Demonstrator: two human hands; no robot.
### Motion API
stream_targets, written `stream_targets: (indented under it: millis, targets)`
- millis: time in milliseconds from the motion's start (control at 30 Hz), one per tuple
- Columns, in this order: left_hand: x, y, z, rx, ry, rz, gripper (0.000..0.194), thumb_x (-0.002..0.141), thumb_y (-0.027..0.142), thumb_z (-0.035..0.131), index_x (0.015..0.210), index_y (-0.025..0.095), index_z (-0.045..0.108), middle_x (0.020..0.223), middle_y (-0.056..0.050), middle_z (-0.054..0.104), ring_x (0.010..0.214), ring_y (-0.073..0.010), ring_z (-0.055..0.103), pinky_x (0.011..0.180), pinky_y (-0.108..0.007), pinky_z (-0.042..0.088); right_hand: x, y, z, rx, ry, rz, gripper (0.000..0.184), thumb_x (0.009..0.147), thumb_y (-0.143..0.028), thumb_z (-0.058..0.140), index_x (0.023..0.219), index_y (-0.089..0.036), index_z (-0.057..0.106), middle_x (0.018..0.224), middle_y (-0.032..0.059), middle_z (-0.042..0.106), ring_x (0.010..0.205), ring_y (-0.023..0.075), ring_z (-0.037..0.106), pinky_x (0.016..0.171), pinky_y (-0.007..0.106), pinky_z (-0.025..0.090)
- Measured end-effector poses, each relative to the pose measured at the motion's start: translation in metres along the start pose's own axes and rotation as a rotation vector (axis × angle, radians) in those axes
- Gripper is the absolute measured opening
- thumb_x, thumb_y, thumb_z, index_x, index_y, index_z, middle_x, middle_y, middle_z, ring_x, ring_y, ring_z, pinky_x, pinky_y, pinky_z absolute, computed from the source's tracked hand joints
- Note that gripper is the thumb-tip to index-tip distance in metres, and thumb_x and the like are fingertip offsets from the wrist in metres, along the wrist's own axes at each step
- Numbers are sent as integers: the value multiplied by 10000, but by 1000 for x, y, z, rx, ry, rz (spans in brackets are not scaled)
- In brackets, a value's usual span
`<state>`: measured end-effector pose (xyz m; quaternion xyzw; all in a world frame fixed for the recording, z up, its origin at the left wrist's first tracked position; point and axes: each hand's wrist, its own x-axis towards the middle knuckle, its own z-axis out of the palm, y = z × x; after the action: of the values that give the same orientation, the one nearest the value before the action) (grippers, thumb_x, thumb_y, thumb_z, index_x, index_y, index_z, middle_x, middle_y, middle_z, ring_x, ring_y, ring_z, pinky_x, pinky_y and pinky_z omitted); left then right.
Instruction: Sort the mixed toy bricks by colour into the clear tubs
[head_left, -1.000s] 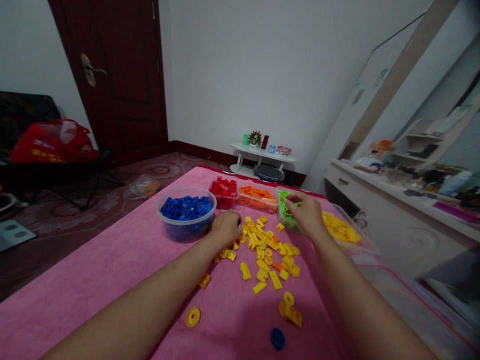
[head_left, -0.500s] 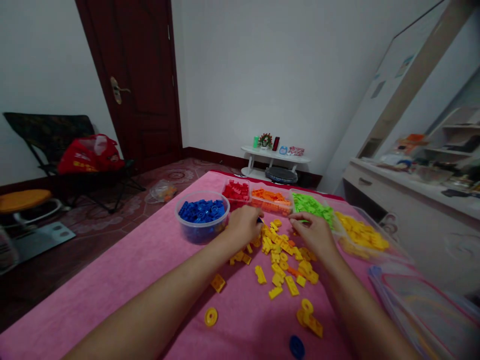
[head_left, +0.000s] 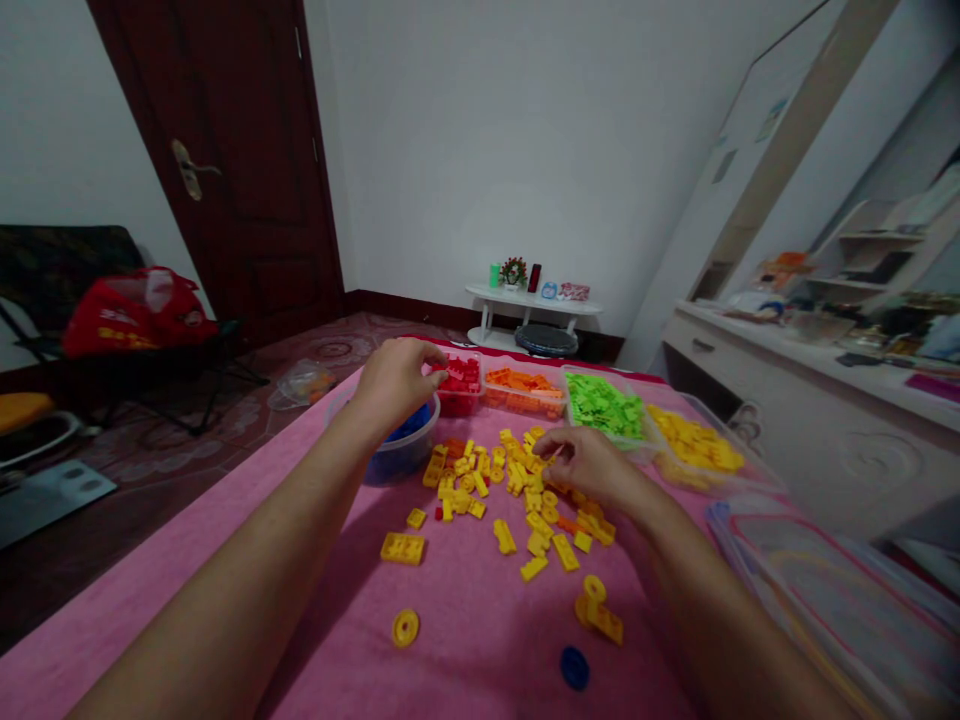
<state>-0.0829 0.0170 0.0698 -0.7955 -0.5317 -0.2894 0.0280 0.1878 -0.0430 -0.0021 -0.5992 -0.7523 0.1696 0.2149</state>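
My left hand [head_left: 399, 382] hovers over the rim of the round clear tub [head_left: 405, 455] of blue toy bricks, its fingertips beside the container of red bricks [head_left: 459, 375]. Thumb and forefinger are apart, with nothing visible between them. My right hand [head_left: 592, 462] reaches into the loose pile of yellow toy bricks [head_left: 469, 480], its fingers curled and thumb close to them. Whatever those fingertips hold is too small to make out. A few orange pieces [head_left: 568, 524] lie among the yellow ones. Nearer me are a yellow ring [head_left: 406, 628] and a blue disc [head_left: 574, 668].
Containers of orange bricks [head_left: 523, 390], green bricks [head_left: 604, 405] and yellow bricks [head_left: 694, 440] line the far side of the pink-covered table [head_left: 465, 670]. Clear plastic lids [head_left: 840, 590] lie at the right edge. A dresser [head_left: 810, 400] stands beyond.
My left hand has moved left from the pile to the blue tub; the dark blue piece at its fingertips no longer shows. The right hand has moved left into the yellow pile. The view has shifted slightly.
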Motion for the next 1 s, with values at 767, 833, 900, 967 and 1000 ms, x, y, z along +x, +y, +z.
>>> stream_targets:
  millis: [767,833,900,967,1000]
  targets:
    - [-45,56,109,-258,-425,468,314,732,261,628,1036,227,701,1054,-81,622,924,-201,601,822,-285,471,-16,-13,-35,-231,-63,98,156,637,-186,575,777,-176,644,731,12,637,631,132,536,540,232,326]
    - [-47,58,108,-226,-440,445,312,742,226,586,1032,232,701,1055,-83,619,906,-199,606,800,-283,476,-16,-7,-33,-250,-86,102,234,650,-166,561,855,-193,671,772,15,651,663,138,553,558,231,338]
    - [-49,59,103,-195,-484,433,373,723,168,554,1064,243,684,1040,-77,631,895,-198,614,784,-279,480,-15,-1,-26,-286,-137,108,306,665,-162,560,936,-220,691,826,20,666,704,146,570,590,233,352]
    - [-52,61,97,-171,-519,430,438,691,133,549,1097,254,661,1037,-72,639,901,-203,619,782,-282,482,-13,2,-16,-345,-208,102,319,666,-208,601,969,-234,700,868,28,675,741,160,581,615,241,359]
    - [-53,62,95,-161,-525,428,448,686,133,550,1103,258,654,1042,-71,639,907,-208,620,783,-289,483,-13,2,-11,-383,-231,100,320,657,-241,629,968,-235,703,877,34,677,756,171,584,621,248,358]
